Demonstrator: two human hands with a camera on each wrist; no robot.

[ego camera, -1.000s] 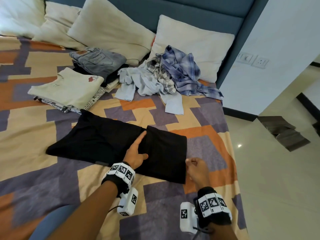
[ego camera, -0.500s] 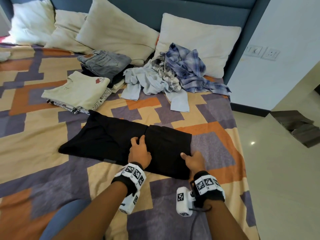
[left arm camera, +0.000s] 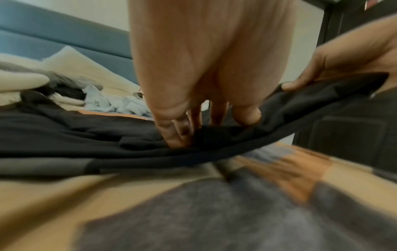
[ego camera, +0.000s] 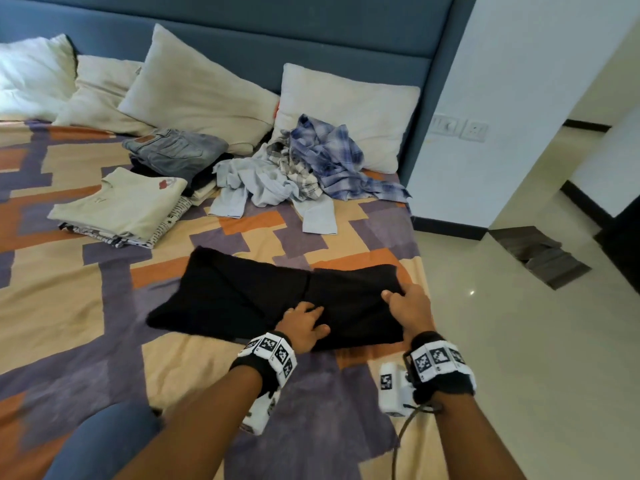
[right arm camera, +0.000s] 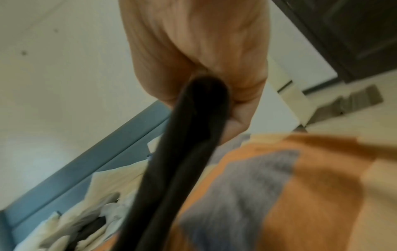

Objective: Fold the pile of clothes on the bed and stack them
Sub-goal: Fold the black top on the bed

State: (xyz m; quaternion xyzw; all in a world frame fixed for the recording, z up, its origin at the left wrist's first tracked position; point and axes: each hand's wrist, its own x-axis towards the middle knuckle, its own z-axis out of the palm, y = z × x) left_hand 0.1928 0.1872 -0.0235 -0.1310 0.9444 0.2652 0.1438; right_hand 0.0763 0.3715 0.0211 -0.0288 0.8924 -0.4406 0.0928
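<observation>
Head view: black cloth (ego camera: 277, 299) flat on the bed (ego camera: 69, 306), near the front edge, part folded. Left hand (ego camera: 304, 323) down on the middle of it, fingers bent and pushing into the crease. Right hand (ego camera: 408, 306) closed round the right end, lifting it a bit. Behind, a folded stack (ego camera: 121, 209), jeans (ego camera: 173, 150), and a loose pile (ego camera: 304, 168) by the pillows (ego camera: 194, 95).

Left wrist view: fingers (left arm camera: 171, 129) curled and pinching the cloth (left arm camera: 86, 135) at the fold line. Right hand (left arm camera: 335, 56) seen too, thumb on top of the raised edge.

Right wrist view: hand (right arm camera: 197, 51) shut tight on a bunched black edge (right arm camera: 193, 127), bed cover (right arm camera: 300, 169) below. Blurry, so no more to tell.

To do this step well, most likely: keep the left hand firm on the crease, bring the right end over to the left side, line up the edges, lay it down slow, then smooth out bumps. Pulling too hard could drag the whole cloth and spoil the fold.
</observation>
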